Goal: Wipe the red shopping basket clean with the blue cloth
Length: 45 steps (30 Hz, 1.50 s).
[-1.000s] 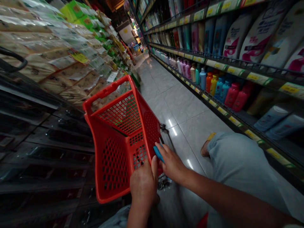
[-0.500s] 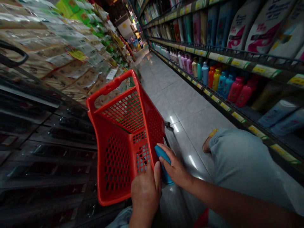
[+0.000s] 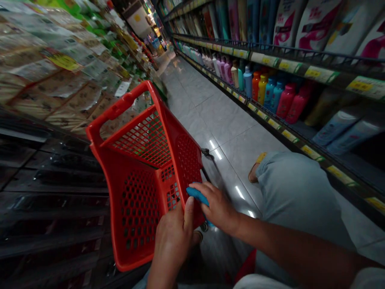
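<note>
My left hand point(image 3: 171, 237) grips the near rim of a red plastic shopping basket point(image 3: 135, 208), which hangs tilted in front of me with its perforated walls showing. Its handle bar reaches up and away at the top left. My right hand point(image 3: 216, 208) is just to the right, at the basket's near corner, holding a small blue textured item point(image 3: 197, 195) by its upper end. The item lies against the basket's rim, and its lower part is mostly hidden behind my fingers. The basket's inside looks bare of other goods, though part is hidden.
Shelves on the right hold shampoo bottles point(image 3: 315, 24) and coloured lotion bottles point(image 3: 285, 104) above yellow price strips. Packaged goods point(image 3: 60, 80) line the left, above a dark glossy lower unit point(image 3: 54, 188). A tiled aisle floor point(image 3: 222, 116) runs ahead, and my light shorts point(image 3: 294, 188) and sandalled foot point(image 3: 254, 172) show below right.
The basket and my view have swung left. The blue item has risen toward the rim, and my two hands are closer together around it.
</note>
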### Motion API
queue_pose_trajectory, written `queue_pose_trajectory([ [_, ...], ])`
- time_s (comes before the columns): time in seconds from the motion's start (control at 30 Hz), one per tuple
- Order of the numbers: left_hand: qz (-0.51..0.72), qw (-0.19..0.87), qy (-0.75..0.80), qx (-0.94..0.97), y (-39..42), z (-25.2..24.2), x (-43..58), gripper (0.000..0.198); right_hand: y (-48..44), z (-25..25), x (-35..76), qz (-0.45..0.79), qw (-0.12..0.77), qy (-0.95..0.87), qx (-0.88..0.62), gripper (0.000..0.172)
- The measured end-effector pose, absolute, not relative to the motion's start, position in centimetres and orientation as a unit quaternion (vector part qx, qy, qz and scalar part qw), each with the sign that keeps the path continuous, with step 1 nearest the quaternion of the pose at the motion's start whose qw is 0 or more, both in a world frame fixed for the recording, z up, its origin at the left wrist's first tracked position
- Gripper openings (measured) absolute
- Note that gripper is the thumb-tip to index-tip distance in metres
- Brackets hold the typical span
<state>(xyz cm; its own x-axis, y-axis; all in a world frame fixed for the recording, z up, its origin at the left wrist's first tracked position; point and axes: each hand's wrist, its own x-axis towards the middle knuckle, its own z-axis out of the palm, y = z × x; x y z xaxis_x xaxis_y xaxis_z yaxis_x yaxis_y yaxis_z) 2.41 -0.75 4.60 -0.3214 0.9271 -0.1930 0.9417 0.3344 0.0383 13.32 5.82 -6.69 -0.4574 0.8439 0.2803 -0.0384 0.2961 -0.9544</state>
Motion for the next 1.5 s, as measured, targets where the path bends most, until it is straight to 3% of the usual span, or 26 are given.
queue_pose_trajectory([
  [0.27,0.033,0.108,0.803,0.585,-1.3,3.5,1.0,0.051,4.9,-10.6,13.2,0.52,0.307,-0.672,-0.428,0.049],
  [0.5,0.088,0.082,0.787,0.605,-2.1,3.1,0.7,0.054,3.6,-8.0,13.4,0.505,0.381,-0.71,-0.31,0.058],
  [0.7,0.096,0.089,0.794,0.594,-2.5,3.5,0.5,0.057,3.0,-10.2,13.1,0.56,0.246,-0.666,-0.428,0.045],
  [0.87,0.123,0.113,0.767,0.619,-3.2,3.5,0.2,0.052,2.7,-8.1,12.6,0.512,0.389,-0.707,-0.295,0.054],
  [1.1,0.114,0.129,0.768,0.616,-4.3,3.5,-0.4,0.053,4.8,-10.1,11.0,0.55,0.319,-0.645,-0.424,0.037],
  [1.27,0.126,0.123,0.749,0.639,-5.0,3.5,-0.5,0.052,4.5,-7.4,11.1,0.51,0.432,-0.68,-0.301,0.053],
  [1.5,0.112,0.125,0.751,0.638,-5.5,3.8,-1.3,0.051,5.0,-10.9,11.0,0.561,0.265,-0.638,-0.455,0.038],
])
